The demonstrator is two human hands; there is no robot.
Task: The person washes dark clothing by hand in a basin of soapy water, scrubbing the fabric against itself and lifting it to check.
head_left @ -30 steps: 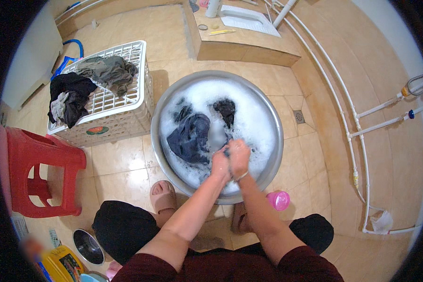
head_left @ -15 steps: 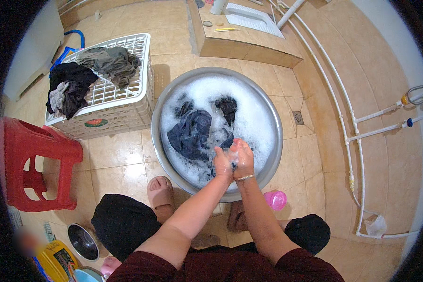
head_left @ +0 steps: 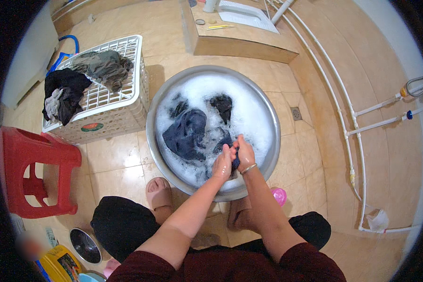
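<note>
A wide metal basin point(head_left: 272, 117) full of white suds stands on the tiled floor. A dark blue garment point(head_left: 185, 134) lies soaking in it, with a smaller dark piece point(head_left: 222, 103) floating behind. My left hand point(head_left: 222, 162) and my right hand point(head_left: 244, 152) press together over the basin's near side, both clenched on a bunched end of the dark blue garment. A thin bangle circles my right wrist. My knees and sandalled feet flank the basin's near rim.
A white plastic laundry basket point(head_left: 122, 105) with dark and grey clothes stands to the left. A red plastic stool point(head_left: 35, 169) is at far left. White pipes point(head_left: 348, 127) run along the right wall. A pink object point(head_left: 279, 196) lies by the basin; a small metal bowl point(head_left: 84, 245) and a yellow container point(head_left: 63, 265) sit at lower left.
My hands have stayed clasped on the cloth, shifting slightly as they rub it. The view has drifted a little, so the basket and stool sit lower in the frame.
</note>
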